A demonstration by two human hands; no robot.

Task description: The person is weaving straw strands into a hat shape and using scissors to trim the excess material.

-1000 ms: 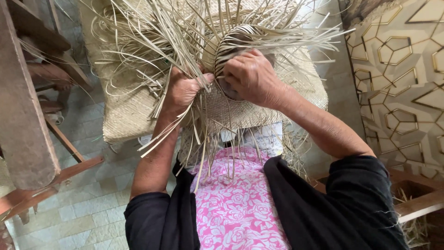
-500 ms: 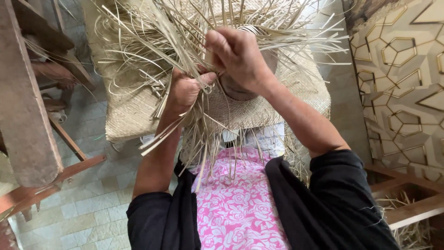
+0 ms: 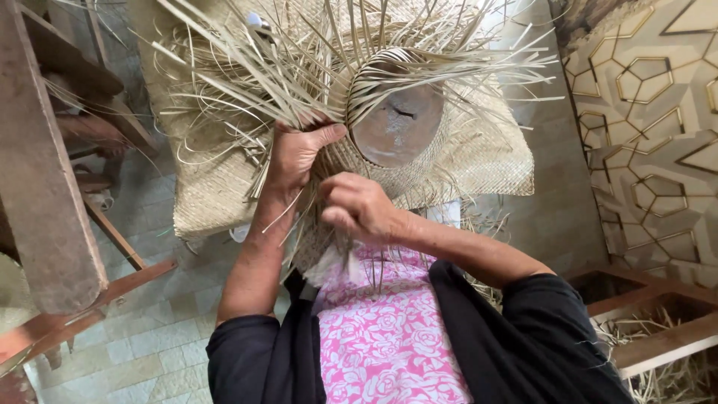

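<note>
Straw-pale, flat palm strips are clamped in the left hand (image 3: pixel 299 153), thumb pressed across them at the rim of a half-woven, round straw hat (image 3: pixel 351 150); the right hand (image 3: pixel 357 206), just below, is curled shut, pinching a few loose strands. Unwoven ends bristle outward around the smooth grey domed block (image 3: pixel 398 123) the hat sits on. Beyond: coarse woven mat (image 3: pixel 209 187), wooden frame (image 3: pixel 45 194), tiled floor (image 3: pixel 149 337).

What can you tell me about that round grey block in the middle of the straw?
The round grey block looks like worn wood or stone, with a dark crack on its flat face. Pale straw strips are woven around its rim and fan outward. The left hand grips the straw beside it; the right hand pinches strands below.
</note>
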